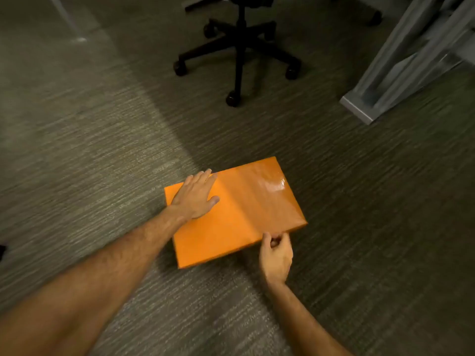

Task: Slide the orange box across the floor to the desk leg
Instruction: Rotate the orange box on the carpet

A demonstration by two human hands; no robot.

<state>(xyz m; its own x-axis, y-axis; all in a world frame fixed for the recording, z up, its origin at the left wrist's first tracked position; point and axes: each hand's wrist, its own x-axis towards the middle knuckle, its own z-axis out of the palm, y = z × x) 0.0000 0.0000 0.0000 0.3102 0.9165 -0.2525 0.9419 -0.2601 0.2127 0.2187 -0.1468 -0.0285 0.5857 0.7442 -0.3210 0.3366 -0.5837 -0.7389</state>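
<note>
Fingers of left hand point(194, 199) lie flat on orange box point(246, 209); right hand point(276, 255) pinches its near edge

Left hand point(194, 197), right hand point(275, 256) bare; forearms hairy, sleeveless; no rings, no watch.

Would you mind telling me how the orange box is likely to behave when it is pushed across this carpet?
The orange box lies flat and low, so it probably will not tip. Its glossy wrap looks slippery, so the left hand pressing flat on top may slide. The ribbed carpet will likely drag on it.
</note>
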